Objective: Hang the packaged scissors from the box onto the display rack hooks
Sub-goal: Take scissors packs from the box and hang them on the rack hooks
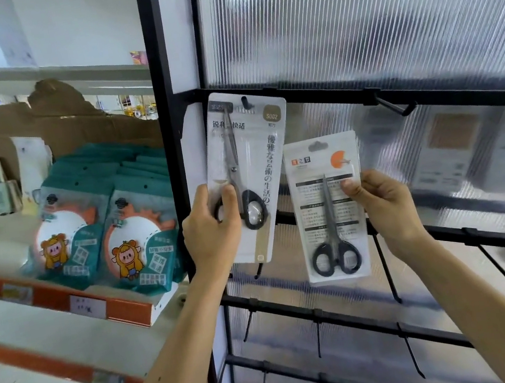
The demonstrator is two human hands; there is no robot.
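Observation:
My left hand pinches the lower left edge of a tall white pack of scissors, thumb on its front. The pack's top hole sits over a black hook on the upper rail of the display rack. My right hand grips the right edge of a smaller pack of black-handled scissors, held upright in front of the rack, just right of the first pack and below the upper rail. A bare hook juts out further right on that rail.
Lower rails carry several bare black hooks. Ribbed translucent panels back the rack. To the left, a shelf holds teal cartoon packets in front of torn cardboard. Orange price strips edge the shelves.

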